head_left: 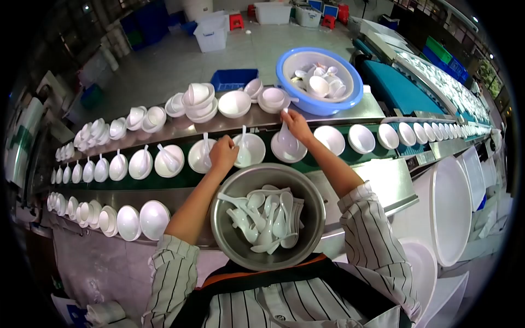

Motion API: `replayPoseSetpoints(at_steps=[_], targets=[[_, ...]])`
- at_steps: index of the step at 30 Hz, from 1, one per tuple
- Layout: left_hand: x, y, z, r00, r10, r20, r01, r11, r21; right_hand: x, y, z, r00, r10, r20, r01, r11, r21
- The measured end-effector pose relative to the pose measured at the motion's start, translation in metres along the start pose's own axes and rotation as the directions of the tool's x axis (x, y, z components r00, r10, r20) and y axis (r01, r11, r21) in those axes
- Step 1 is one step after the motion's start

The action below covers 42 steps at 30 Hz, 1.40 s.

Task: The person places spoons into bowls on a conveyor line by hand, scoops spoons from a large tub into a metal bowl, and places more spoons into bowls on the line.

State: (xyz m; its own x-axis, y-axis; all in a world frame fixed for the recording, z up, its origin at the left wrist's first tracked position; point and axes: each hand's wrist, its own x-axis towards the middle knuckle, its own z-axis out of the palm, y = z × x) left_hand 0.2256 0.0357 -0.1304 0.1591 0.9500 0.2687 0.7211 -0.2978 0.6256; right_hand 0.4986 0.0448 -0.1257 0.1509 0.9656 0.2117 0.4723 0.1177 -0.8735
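**Striped shirt [257, 306] and steel basin [313, 208] nearest as gripped spoon [284, 131] was held in bowl [301, 153]**

Along the lower edge, the striped shirt was crossed by a dark band [314, 268] with orange trim. Just beyond it the steel basin was placed, with a jumbled heap of white spoons [265, 221] held inside, their handles turned several ways.

By the right hand [298, 128], the gripped spoon was clamped at its handle between the fingers, with its broad end lowered into the white bowl on the green belt [131, 184]. To the left of that bowl, the left hand [223, 154] was curled between two neighbouring bowls, in each of which a spoon was seen. Its fingers were bent close to the rim of the bowl on its right; whether anything was pinched there could not be told.

Farther left, a spoon was rested in each of the nearer bowls of the row, handle upward. On the other side of the right hand, a line of white bowls was ranged along the belt into the distance.

On the far table [350, 113], bowls were stacked in small groups beside a blue-rimmed basin [353, 98], in which bowls and spoons were piled. On the near table [377, 183], more bowls were lined up at the left. Behind the far table, a blue crate [234, 80] was visible.
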Motion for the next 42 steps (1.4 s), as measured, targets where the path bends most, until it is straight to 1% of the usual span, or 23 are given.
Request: replayPoseSetpoints(at_steps=[2,3,5,7,9,10,13,14,16,17,19,20,21,23,24,27,28,30,31,32,36,39,42], targets=[[-0.017,0.009,-0.015,0.983,0.160,-0.091,-0.156,0.987,0.046,-0.007,-0.005,-0.006,0.984,-0.125,-0.129,0.129,0.991,0.027],[-0.019,0.016,-0.027,0.987,0.158,-0.031,-0.160,0.985,-0.063,-0.006,-0.019,-0.015,0.968,-0.177,-0.179,0.184,0.983,0.019],[-0.022,0.021,-0.041,0.938,0.156,0.309,-0.003,0.896,-0.444,-0.016,-0.053,-0.037,0.896,-0.310,-0.316,0.267,0.948,-0.174],[-0.040,0.039,-0.065,0.832,0.189,0.522,0.075,0.893,-0.443,-0.024,-0.044,-0.050,0.896,-0.255,-0.364,0.122,0.929,-0.350],[-0.062,0.041,-0.066,0.772,0.299,0.561,0.127,0.792,-0.597,-0.039,-0.007,-0.054,0.958,-0.119,-0.260,0.001,0.910,-0.414],[-0.066,0.044,-0.070,0.785,0.290,0.547,0.094,0.817,-0.569,-0.045,0.004,-0.052,0.975,-0.048,-0.217,-0.071,0.858,-0.509],[-0.066,0.042,-0.074,0.807,0.278,0.521,0.043,0.852,-0.522,-0.059,0.007,-0.059,0.985,-0.117,-0.124,0.020,0.800,-0.600],[-0.067,0.038,-0.071,0.808,0.275,0.521,0.041,0.856,-0.515,-0.064,-0.021,-0.056,0.983,-0.145,-0.110,0.042,0.768,-0.639],[-0.069,0.034,-0.066,0.813,0.284,0.508,0.016,0.861,-0.509,-0.082,-0.079,-0.053,0.939,-0.309,0.154,0.343,0.789,-0.509],[-0.070,0.036,-0.065,0.817,0.288,0.500,0.013,0.857,-0.515,-0.096,-0.106,-0.049,0.878,-0.367,0.306,0.464,0.808,-0.364],[-0.075,0.039,-0.062,0.839,0.293,0.459,-0.061,0.888,-0.455,-0.129,-0.140,-0.039,0.616,-0.326,0.717,0.683,0.674,-0.281],[-0.078,0.044,-0.059,0.850,0.300,0.433,-0.103,0.900,-0.423,-0.150,-0.122,-0.031,0.487,-0.309,0.817,0.812,0.505,-0.292],[-0.083,0.056,-0.059,0.876,0.377,0.300,-0.248,0.887,-0.391,-0.168,-0.104,-0.027,0.356,-0.258,0.898,0.910,0.316,-0.270],[-0.088,0.083,-0.057,0.750,0.647,0.139,-0.627,0.762,-0.163,-0.181,-0.108,-0.038,0.314,-0.282,0.906,0.942,0.215,-0.260],[-0.093,0.094,-0.053,0.651,0.705,0.282,-0.688,0.705,-0.175,-0.185,-0.109,-0.043,0.292,-0.294,0.910,0.954,0.162,-0.254],[-0.108,0.098,-0.016,0.578,0.619,0.532,-0.585,0.769,-0.259,-0.196,-0.095,-0.052,0.175,-0.314,0.933,0.966,0.238,-0.101],[-0.109,0.091,-0.005,0.560,0.607,0.563,-0.562,0.778,-0.280,-0.201,-0.097,-0.061,0.139,-0.204,0.969,0.967,0.241,-0.088],[-0.108,0.105,-0.008,0.476,0.524,0.706,-0.486,0.826,-0.286,-0.204,-0.121,-0.074,0.163,0.078,0.983,0.872,0.456,-0.181],[-0.108,0.114,-0.011,0.424,0.478,0.769,-0.444,0.850,-0.284,-0.205,-0.130,-0.080,0.147,0.218,0.965,0.803,0.544,-0.245],[-0.109,0.122,-0.012,0.397,0.384,0.834,-0.369,0.898,-0.238,-0.205,-0.135,-0.086,0.087,0.262,0.961,0.770,0.595,-0.232],[-0.112,0.129,-0.006,0.402,0.432,0.808,-0.328,0.891,-0.314,-0.198,-0.133,-0.109,0.034,0.124,0.992,0.716,0.689,-0.111],[-0.106,0.146,-0.012,0.461,0.464,0.757,-0.298,0.884,-0.360,-0.182,-0.137,-0.132,0.109,0.103,0.989,0.451,0.881,-0.142],[-0.097,0.159,-0.018,0.555,0.501,0.664,-0.344,0.865,-0.365,-0.173,-0.143,-0.151,0.229,0.111,0.967,0.320,0.930,-0.183]])
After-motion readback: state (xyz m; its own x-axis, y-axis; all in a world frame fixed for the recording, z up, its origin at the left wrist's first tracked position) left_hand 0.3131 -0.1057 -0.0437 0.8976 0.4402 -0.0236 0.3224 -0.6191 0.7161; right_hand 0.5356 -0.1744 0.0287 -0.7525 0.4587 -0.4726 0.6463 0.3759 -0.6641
